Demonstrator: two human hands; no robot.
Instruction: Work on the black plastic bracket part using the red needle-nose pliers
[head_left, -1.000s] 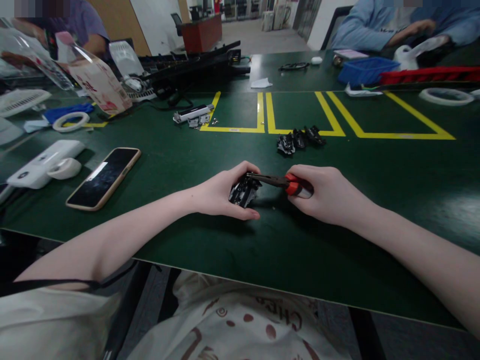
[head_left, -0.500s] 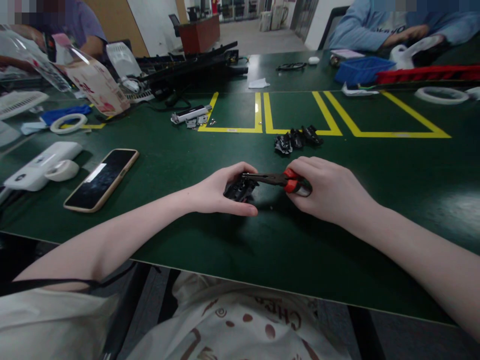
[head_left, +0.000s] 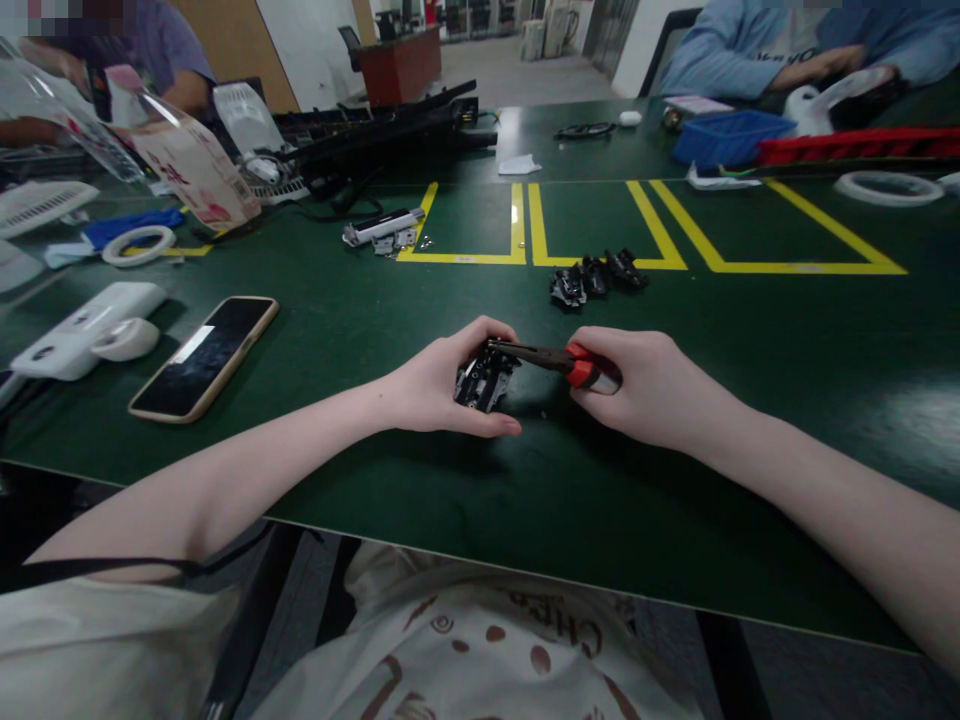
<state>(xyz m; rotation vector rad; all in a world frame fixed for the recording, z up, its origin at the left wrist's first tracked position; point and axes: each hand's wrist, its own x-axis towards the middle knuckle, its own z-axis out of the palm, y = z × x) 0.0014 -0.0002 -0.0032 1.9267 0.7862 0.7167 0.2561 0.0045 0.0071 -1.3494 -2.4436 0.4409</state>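
Observation:
My left hand (head_left: 442, 385) grips a small black plastic part (head_left: 481, 380) with metal bits, resting on the green table (head_left: 375, 320). My right hand (head_left: 652, 385) holds red-handled needle-nose pliers (head_left: 559, 358); their dark jaws reach left and touch the top of the black part. A small heap of similar black parts (head_left: 596, 275) lies beyond my hands, just in front of the yellow floor-tape lines (head_left: 525, 230).
A phone (head_left: 204, 357) lies face up at the left, beside a white device (head_left: 79, 330) and a tape roll (head_left: 139, 245). A white tool and screws (head_left: 382, 230) lie farther back. Blue bin (head_left: 731, 135), red tray (head_left: 862, 147). Other people sit at the far corners.
The black part has been tilted up in my left hand, showing its metal side. The pliers stayed at its top edge; both hands shifted only slightly.

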